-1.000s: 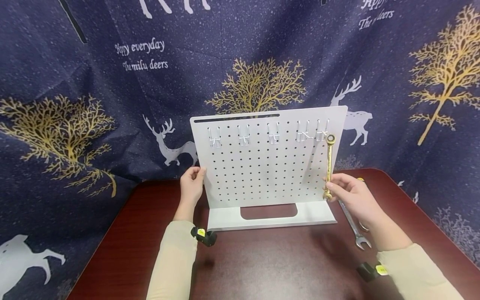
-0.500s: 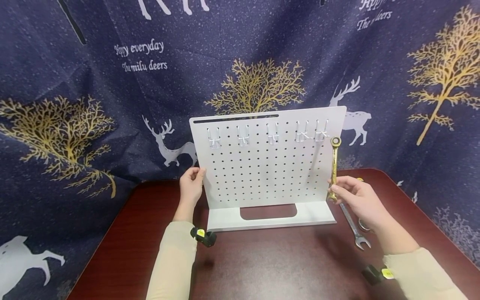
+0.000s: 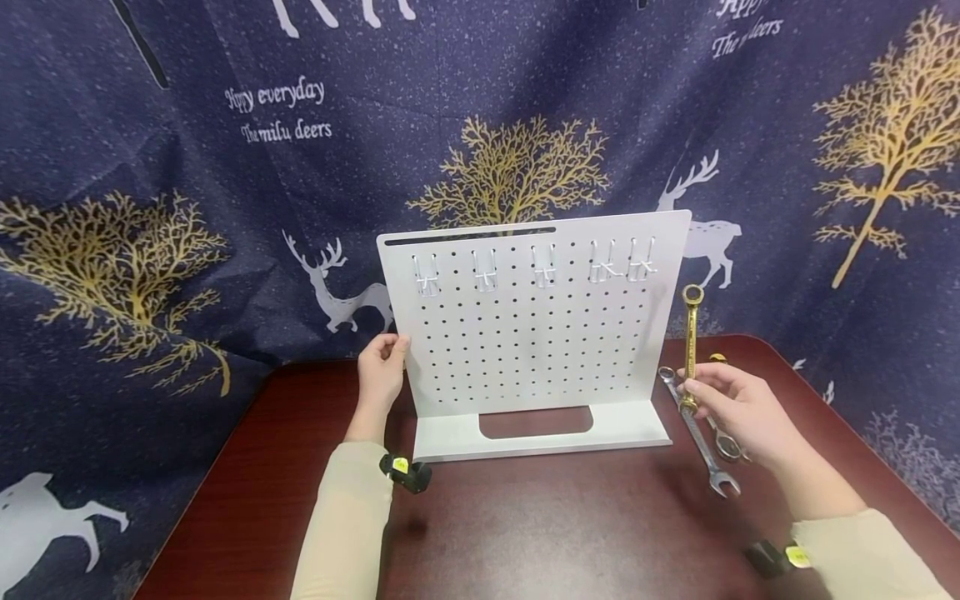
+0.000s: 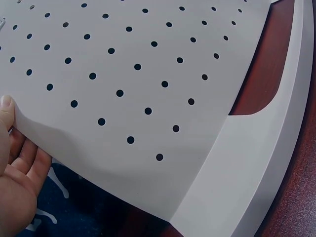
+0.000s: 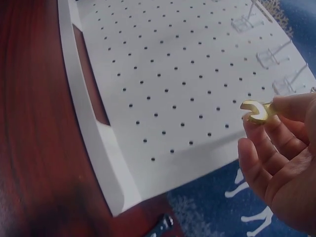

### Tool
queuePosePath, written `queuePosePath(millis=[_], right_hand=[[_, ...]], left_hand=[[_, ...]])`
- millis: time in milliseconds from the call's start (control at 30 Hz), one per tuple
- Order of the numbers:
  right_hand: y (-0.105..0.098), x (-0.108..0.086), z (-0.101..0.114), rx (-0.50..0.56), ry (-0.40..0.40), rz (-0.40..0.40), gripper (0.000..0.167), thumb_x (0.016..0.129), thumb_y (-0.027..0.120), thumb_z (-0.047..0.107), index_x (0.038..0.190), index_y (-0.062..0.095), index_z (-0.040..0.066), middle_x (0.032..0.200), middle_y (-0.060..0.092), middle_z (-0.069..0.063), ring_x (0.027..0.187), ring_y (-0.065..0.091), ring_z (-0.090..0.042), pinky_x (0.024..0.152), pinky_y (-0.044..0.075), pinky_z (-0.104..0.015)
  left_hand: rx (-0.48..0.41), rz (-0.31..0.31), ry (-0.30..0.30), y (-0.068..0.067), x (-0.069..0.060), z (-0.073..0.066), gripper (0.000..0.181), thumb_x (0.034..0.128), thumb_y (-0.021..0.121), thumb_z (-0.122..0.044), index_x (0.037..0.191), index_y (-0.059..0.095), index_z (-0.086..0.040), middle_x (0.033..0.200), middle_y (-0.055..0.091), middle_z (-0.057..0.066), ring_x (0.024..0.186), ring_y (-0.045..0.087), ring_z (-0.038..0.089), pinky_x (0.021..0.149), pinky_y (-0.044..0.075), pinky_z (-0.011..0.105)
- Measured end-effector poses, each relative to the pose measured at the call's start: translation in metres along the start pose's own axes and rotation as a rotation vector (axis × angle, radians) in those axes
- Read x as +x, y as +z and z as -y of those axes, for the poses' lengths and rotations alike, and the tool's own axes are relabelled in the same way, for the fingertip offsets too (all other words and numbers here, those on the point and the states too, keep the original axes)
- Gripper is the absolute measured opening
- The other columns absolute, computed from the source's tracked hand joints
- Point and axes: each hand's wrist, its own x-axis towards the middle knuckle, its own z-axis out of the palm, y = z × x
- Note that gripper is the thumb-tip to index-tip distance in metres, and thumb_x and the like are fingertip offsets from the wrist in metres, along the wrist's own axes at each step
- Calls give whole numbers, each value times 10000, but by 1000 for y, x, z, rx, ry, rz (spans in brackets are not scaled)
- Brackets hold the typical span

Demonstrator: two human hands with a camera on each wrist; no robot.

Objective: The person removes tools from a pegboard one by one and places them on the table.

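A white pegboard stands upright on its base on the table. My left hand pinches its left edge between thumb and fingers; the left wrist view shows the thumb on the front face. To the right of the board, my right hand holds a gold combination wrench near its lower end. The wrench is upright, ring end at the top and apart from the board. Its open end sticks out between thumb and fingers in the right wrist view. Several clear hooks line the board's upper part.
On the dark red table, a silver combination wrench lies right of the board. Another silver ring end and a yellow-gold piece show around the right hand, partly hidden. A patterned blue cloth hangs behind.
My right hand has carried the gold wrench rightward and slightly down, away from the board's right edge. More of the silver wrench is uncovered. My left hand stays on the board's edge.
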Motion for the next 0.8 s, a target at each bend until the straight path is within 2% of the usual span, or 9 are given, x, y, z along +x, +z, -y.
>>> queuePosePath(millis=[100, 167, 267, 467, 633, 800], right_hand=[[-5, -2, -6, 88, 6, 22, 172, 936, 578, 85, 998, 629, 237, 885, 675, 189, 633, 623, -57, 518, 493, -186], [-9, -4, -10, 112, 11, 24, 174, 936, 574, 72, 998, 633, 224, 903, 685, 190, 636, 621, -34, 529, 498, -174], [-14, -6, -14, 97, 34, 4, 162, 934, 582, 86, 979, 633, 232, 862, 687, 186, 608, 594, -19, 475, 465, -175], [-26, -13, -26, 64, 119, -14, 140, 947, 578, 162, 978, 621, 291, 754, 648, 157, 518, 505, -5, 367, 368, -252], [-36, -17, -43, 3, 127, -39, 200, 953, 570, 186, 983, 598, 382, 810, 648, 234, 596, 597, -31, 476, 479, -246], [-45, -19, -60, 15, 118, -52, 235, 953, 564, 153, 969, 599, 384, 840, 647, 264, 706, 644, -5, 581, 536, -236]], left_hand=[[11, 4, -11, -1, -1, -1, 253, 915, 630, -211, 973, 627, 35, 787, 583, 92, 639, 506, 70, 600, 474, 149], [16, 5, -16, -1, -1, -2, 256, 916, 627, -215, 980, 626, 33, 803, 589, 109, 645, 510, 78, 606, 478, 152], [21, 8, -18, -1, -1, -3, 261, 920, 623, -218, 987, 624, 35, 823, 598, 133, 652, 518, 88, 610, 482, 154], [20, 11, -22, -1, -1, -2, 264, 921, 621, -215, 992, 622, 39, 835, 597, 138, 661, 528, 92, 610, 485, 145], [20, 8, -22, -1, 0, -2, 266, 919, 623, -219, 993, 623, 36, 833, 600, 136, 646, 522, 71, 607, 484, 143], [15, 8, -26, 0, 0, -1, 263, 918, 624, -219, 986, 626, 36, 838, 605, 152, 647, 529, 75, 606, 486, 143]])
